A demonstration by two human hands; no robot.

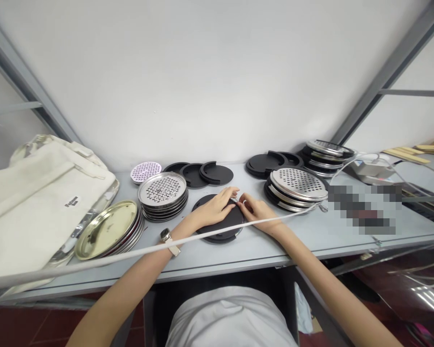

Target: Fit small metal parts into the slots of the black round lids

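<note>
A round black disc with a raised partial rim lies flat on the grey table before me. A sliver of metal shows along its right edge. Across the disc's upper part stretches my left hand, fingers extended and thumb apart, its fingertips near the far right edge. My right hand is at that same edge, with curled fingers and thumb gripping the rim. Whether a small part sits between those fingertips cannot be made out. A white cable passes in front of both forearms and the disc.
Left are a perforated metal plate stack, gold-topped lids, a lilac perforated disc and cream bags. Black discs lie at the back. Right are more plate stacks and a white power strip. One patch is pixelated.
</note>
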